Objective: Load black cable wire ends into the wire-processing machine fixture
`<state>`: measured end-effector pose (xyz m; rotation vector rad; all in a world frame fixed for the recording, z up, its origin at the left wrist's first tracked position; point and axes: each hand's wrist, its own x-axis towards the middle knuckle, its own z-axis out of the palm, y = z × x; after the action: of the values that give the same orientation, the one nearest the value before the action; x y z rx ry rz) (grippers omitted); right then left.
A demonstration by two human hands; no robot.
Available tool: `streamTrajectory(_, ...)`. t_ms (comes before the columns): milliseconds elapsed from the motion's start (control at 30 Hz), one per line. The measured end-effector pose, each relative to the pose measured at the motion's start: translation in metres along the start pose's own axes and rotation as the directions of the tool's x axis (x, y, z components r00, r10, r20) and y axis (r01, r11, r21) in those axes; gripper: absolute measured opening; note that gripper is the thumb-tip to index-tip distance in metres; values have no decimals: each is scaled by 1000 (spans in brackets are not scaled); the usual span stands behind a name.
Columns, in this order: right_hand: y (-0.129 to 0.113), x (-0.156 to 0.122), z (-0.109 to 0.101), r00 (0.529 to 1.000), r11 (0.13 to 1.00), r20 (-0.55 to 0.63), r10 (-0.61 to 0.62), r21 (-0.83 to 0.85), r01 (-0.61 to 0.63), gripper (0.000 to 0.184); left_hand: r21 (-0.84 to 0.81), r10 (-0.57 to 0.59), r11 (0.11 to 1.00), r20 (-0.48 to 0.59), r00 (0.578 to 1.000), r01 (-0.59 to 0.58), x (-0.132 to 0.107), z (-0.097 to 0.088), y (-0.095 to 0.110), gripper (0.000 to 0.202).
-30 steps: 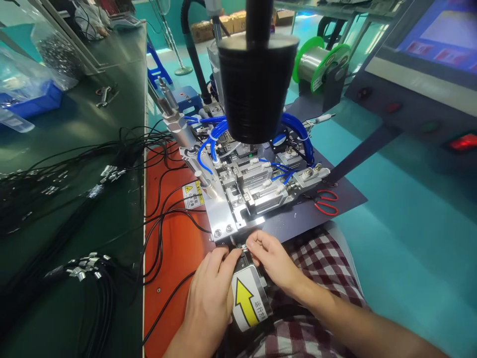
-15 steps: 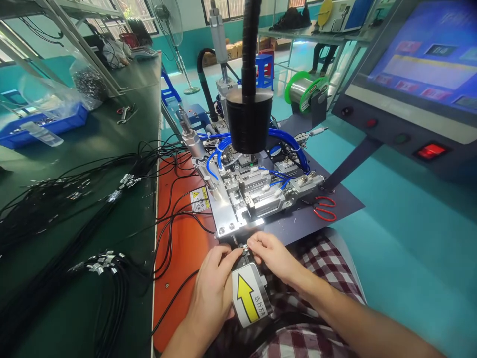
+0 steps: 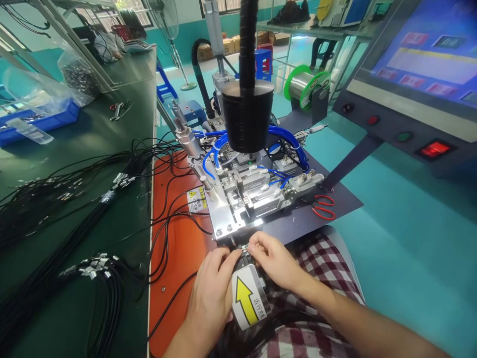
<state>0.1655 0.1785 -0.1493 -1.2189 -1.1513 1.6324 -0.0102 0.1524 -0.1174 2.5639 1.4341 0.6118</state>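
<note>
My left hand (image 3: 214, 283) is closed at the near end of the machine (image 3: 231, 199), its thumb and fingertips at a small silvery metal connector (image 3: 245, 250) on a narrow track. From the right, my right hand (image 3: 272, 256) pinches at the same small connector; its exact shape is mostly covered by my fingertips. Just below them is a white plate with a yellow arrow (image 3: 246, 298). A black cable (image 3: 173, 303) runs over the orange surface and goes out of sight behind my left hand.
Bundles of black cables with metal ends (image 3: 99, 266) lie on the green table (image 3: 122, 313) at left. Red-handled snips (image 3: 324, 208) rest on the machine's dark base. A black fume hood (image 3: 246, 119) hangs over the machine. The control screen (image 3: 428, 64) stands at right.
The view has shifted slightly, moving the table and cables a little left in the picture. Both hands stay at the same spot, with only tiny finger movement.
</note>
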Motion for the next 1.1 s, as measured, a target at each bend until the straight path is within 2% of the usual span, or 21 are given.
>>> streamTrajectory(67, -1, 1, -2, 1000, 1000, 15, 5, -4, -5, 18, 10, 9, 1000, 1, 1000, -9, 0, 1, 0, 35)
streamTrajectory(200, -4, 4, -3, 997, 999, 75, 35, 37, -38, 30, 18, 11, 1000, -1, 1000, -11, 1, 1, 0, 37)
streamTrajectory(367, -4, 4, 2, 999, 998, 38, 21, 60, -23, 34, 55, 9, 998, 50, 999, -12, 3, -1, 1, 40)
streamTrajectory(700, 1, 5, 7, 999, 993, 8, 40, 112, -41, 29, 55, -132, 991, 146, 980, 125, 6, 4, 10, 43)
streamTrajectory(800, 1, 7, 8, 998, 986, 26, 52, 154, -55, 30, 34, -140, 990, 109, 984, 137, 11, 0, 11, 42)
streamTrajectory(933, 0, 8, 6, 998, 982, 49, 44, 184, -52, 34, -16, -93, 995, 48, 995, 94, 11, -18, 14, 43)
streamTrajectory(1000, 2, 8, 4, 998, 980, 52, 39, 195, -49, 35, -44, -116, 992, -20, 993, 115, 0, -26, 15, 45)
streamTrajectory(1100, 5, 7, 3, 997, 975, 52, 50, 213, -60, 38, -17, -211, 978, -120, 970, 210, -27, -28, 17, 48)
